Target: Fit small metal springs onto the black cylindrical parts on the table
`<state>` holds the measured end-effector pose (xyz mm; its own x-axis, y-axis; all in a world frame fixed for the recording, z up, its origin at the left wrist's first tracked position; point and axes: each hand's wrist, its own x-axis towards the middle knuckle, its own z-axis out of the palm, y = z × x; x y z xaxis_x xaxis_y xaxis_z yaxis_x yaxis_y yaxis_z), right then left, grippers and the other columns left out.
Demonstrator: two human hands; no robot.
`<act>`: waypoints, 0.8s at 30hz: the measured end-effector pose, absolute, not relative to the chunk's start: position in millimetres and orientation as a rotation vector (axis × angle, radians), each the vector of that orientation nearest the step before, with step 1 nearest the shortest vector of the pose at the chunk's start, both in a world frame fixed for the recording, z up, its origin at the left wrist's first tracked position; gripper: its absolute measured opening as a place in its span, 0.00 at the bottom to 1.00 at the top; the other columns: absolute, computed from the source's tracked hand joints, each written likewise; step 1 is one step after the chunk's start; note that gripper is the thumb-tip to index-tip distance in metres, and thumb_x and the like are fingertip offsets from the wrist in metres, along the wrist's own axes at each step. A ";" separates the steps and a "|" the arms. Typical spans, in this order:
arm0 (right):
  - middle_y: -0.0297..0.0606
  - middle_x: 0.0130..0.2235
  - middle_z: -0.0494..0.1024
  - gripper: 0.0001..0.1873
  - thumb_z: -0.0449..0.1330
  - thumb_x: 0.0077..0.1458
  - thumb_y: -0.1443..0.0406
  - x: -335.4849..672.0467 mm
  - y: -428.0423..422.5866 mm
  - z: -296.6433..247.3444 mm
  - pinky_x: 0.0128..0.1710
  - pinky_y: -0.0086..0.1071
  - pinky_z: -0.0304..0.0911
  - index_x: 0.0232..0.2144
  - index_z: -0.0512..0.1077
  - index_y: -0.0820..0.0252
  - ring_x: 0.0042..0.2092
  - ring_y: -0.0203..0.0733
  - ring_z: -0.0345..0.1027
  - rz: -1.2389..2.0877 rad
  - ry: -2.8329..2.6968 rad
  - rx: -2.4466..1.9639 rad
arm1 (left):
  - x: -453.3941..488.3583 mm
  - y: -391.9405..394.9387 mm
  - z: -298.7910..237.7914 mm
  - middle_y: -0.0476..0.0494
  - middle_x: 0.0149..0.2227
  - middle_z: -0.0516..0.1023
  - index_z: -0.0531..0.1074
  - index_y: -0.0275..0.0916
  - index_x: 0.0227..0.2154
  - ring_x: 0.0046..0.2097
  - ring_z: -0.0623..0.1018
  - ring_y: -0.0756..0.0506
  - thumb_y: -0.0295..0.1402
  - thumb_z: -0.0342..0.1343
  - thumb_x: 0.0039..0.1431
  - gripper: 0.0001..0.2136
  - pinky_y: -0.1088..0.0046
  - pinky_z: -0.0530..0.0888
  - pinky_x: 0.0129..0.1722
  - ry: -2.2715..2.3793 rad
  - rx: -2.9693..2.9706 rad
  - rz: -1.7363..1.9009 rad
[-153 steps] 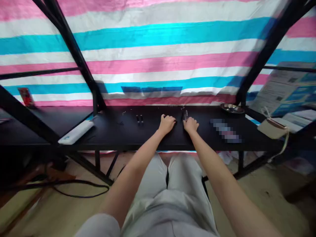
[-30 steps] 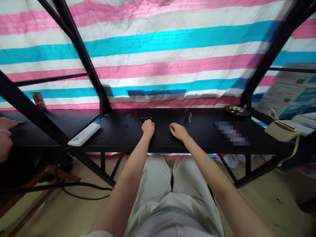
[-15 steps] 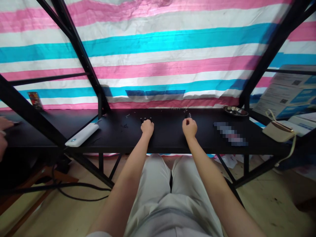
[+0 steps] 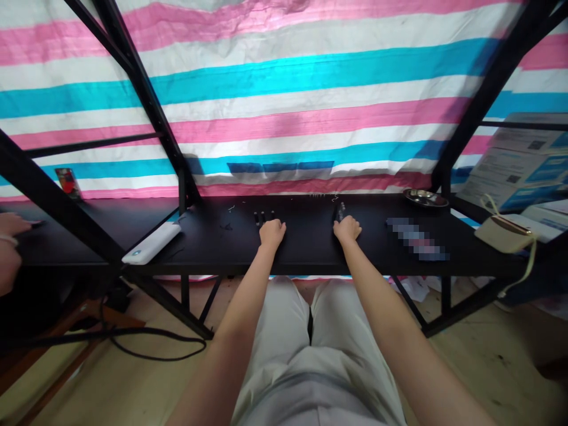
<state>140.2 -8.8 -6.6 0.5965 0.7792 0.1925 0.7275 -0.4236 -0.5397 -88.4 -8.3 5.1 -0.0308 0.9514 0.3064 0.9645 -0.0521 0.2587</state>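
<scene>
My left hand (image 4: 272, 232) rests low over the black table with its fingers curled closed; whatever they hold, if anything, is hidden. Just beyond its knuckles stand several small black cylinders (image 4: 262, 216) with pale tops, in a short row. To the right, my right hand (image 4: 348, 228) is also closed, its fingertips turned down and hidden from me. A small cluster of shiny clear or silvery pieces (image 4: 341, 209) lies right past that hand, beside a dark strip. They are too small to name.
The black table (image 4: 306, 254) carries a white power-bank-like box (image 4: 151, 243) at left. At right are a metal dish (image 4: 426, 199), a blurred-out item (image 4: 417, 239) and a beige pouch (image 4: 503, 234). Black frame posts rise at both sides. Another person's hand (image 4: 13, 225) is far left.
My left hand has shifted right and slightly nearer to me, uncovering more of the black cylinders. My right hand has moved a little right and back, with more of the shiny cluster showing.
</scene>
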 end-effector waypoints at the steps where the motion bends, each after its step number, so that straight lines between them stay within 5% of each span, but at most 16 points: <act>1: 0.56 0.45 0.71 0.18 0.56 0.51 0.62 141.1 -7.1 -6.0 0.46 0.43 0.53 0.42 0.66 0.69 0.50 0.54 0.61 0.115 -1.194 -2.254 | -88.0 -9.4 4.9 0.40 0.31 0.77 0.74 0.39 0.29 0.38 0.76 0.43 0.42 0.45 0.58 0.15 0.72 0.68 0.36 -2.100 -2.193 -0.637; 24: 0.54 0.41 0.73 0.14 0.50 0.55 0.66 149.7 1.6 -11.3 0.43 0.43 0.54 0.41 0.67 0.70 0.46 0.53 0.64 -0.023 -1.339 -2.263 | -86.7 -18.6 2.7 0.44 0.27 0.76 0.73 0.40 0.25 0.33 0.74 0.47 0.40 0.46 0.57 0.14 0.76 0.63 0.31 -1.895 -2.374 -0.742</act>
<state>149.7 1.6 -11.3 0.5146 0.8159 0.2637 0.8246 -0.3867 -0.4129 -86.7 -18.6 2.7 0.1532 0.9166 0.3693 0.9236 -0.2657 0.2762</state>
